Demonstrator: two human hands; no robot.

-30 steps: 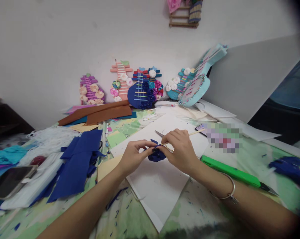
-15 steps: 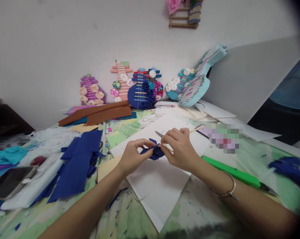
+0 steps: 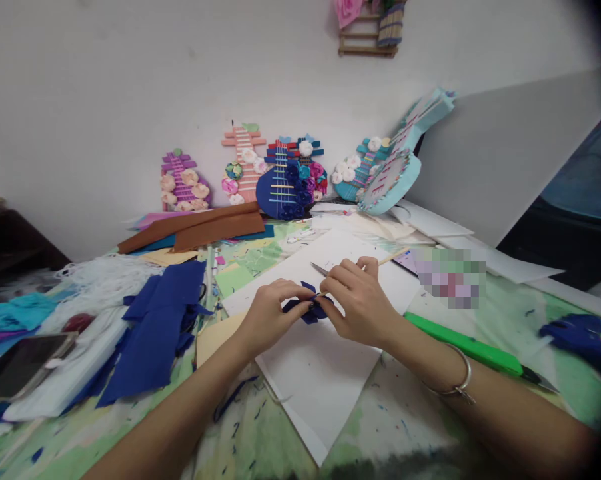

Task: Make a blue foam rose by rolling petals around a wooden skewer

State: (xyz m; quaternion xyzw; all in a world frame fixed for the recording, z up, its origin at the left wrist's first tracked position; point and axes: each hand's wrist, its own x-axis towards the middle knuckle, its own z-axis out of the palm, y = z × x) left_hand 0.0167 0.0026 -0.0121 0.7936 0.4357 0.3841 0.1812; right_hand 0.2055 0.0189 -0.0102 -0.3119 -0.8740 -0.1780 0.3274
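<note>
Over a white paper sheet (image 3: 325, 393), a small dark blue paper piece with petal-like points (image 3: 309, 316) is pinched between my two hands. My left hand (image 3: 265, 317) is closed on its left side, thumb against index finger. My right hand (image 3: 363, 300) is closed at its right side and also grips a thin wooden stick (image 3: 395, 255), which sticks out to the right behind the knuckles. A grey pointed metal tip (image 3: 319, 269) shows just beyond my right fingers; whether the hand holds it is hidden.
Right of the paper lies a green utility knife (image 3: 465, 343), blade exposed. Blue paper sheets (image 3: 153, 327) and a phone (image 3: 23, 363) lie at left. Decorated instrument-shaped crafts (image 3: 280, 180) lean on the wall behind brown paper (image 3: 220, 227). A crumpled blue piece (image 3: 578, 333) lies far right.
The blue paper piece has turned slightly between my fingertips, and the stick's far end has shifted a little. Both hands stay nearly in place.
</note>
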